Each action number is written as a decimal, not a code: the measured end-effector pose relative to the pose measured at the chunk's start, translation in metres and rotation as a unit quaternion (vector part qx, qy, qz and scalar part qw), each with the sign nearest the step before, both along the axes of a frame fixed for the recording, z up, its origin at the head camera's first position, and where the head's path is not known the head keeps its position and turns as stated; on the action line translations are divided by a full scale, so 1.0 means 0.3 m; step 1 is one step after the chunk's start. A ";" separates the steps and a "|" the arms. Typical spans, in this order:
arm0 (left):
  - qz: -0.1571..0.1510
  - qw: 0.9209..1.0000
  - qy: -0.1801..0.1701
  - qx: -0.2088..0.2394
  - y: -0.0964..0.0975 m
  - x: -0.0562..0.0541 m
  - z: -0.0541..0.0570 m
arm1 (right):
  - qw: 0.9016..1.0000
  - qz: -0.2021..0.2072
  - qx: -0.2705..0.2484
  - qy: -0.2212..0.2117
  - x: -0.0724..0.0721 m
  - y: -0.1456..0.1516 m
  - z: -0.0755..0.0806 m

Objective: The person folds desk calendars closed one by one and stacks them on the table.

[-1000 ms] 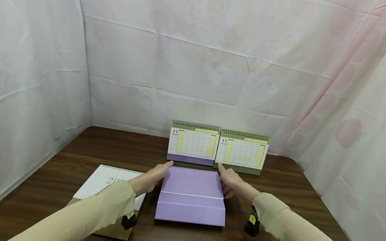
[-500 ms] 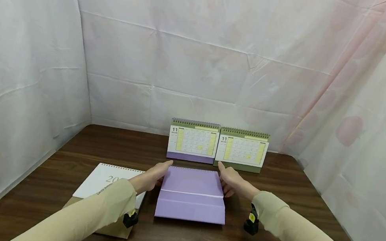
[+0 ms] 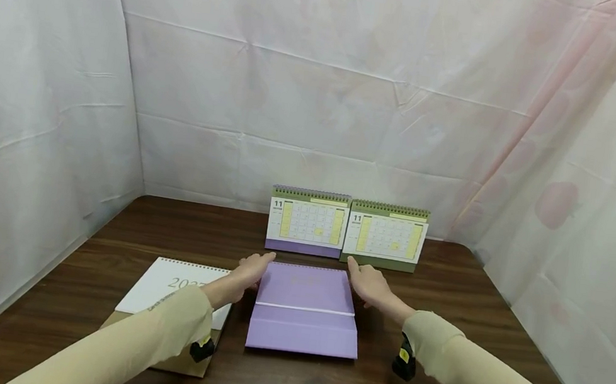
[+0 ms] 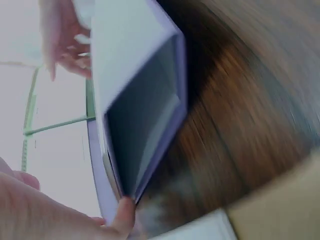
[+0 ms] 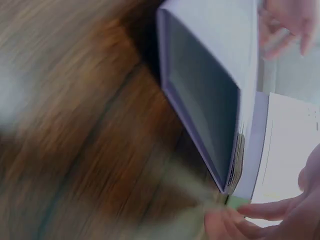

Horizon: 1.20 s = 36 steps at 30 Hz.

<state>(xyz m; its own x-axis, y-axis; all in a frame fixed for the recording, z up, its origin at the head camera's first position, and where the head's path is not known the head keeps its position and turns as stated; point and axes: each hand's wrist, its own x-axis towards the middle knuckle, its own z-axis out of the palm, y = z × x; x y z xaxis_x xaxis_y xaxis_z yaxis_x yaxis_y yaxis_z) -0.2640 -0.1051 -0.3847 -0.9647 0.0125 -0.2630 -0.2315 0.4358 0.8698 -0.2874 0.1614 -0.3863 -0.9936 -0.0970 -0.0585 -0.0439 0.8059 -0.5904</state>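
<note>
The purple calendar (image 3: 306, 309) stands on the brown table (image 3: 461, 298), low in the centre of the head view; the left hand (image 3: 244, 276) touches its left far corner, fingers loose, not clamped; the right hand (image 3: 374, 287) is just beside its right edge, fingers relaxed and apart. At mid-frame stand a purple-based calendar (image 3: 307, 223) and a green-based calendar (image 3: 384, 237); a white-and-tan calendar (image 3: 145, 294) sits lower left.

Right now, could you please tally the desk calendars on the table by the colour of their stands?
Purple: 2 (front calendar, back-left calendar)
Green: 1 (back-right calendar)
Tan: 1 (white-covered calendar)
Total: 4
</note>
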 end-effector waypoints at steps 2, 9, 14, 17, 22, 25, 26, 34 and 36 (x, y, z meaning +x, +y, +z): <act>-0.051 0.994 0.065 -0.073 0.002 0.005 0.001 | 0.996 0.030 0.048 0.063 0.010 -0.008 -0.009; -0.303 0.880 0.191 -0.313 0.007 0.035 -0.011 | 0.962 0.158 0.170 0.146 0.062 -0.048 -0.063; -0.362 0.831 0.188 -0.378 0.027 0.050 -0.033 | 0.929 0.223 0.236 0.176 0.092 -0.068 -0.108; -0.367 0.822 0.188 -0.392 0.035 0.052 -0.046 | 0.922 0.242 0.240 0.182 0.101 -0.078 -0.124; -0.375 0.820 0.175 -0.395 0.038 0.053 -0.071 | 0.924 0.258 0.227 0.166 0.110 -0.082 -0.142; -0.375 0.818 0.169 -0.402 0.041 0.053 -0.083 | 0.925 0.262 0.229 0.151 0.112 -0.082 -0.151; -0.376 0.817 0.167 -0.404 0.042 0.054 -0.084 | 0.925 0.262 0.231 0.148 0.112 -0.083 -0.154; -0.377 0.805 0.139 -0.437 0.057 0.061 -0.089 | 0.924 0.268 0.233 0.139 0.120 -0.087 -0.199; -0.377 0.806 0.132 -0.437 0.059 0.055 -0.101 | 0.925 0.266 0.234 0.140 0.120 -0.088 -0.206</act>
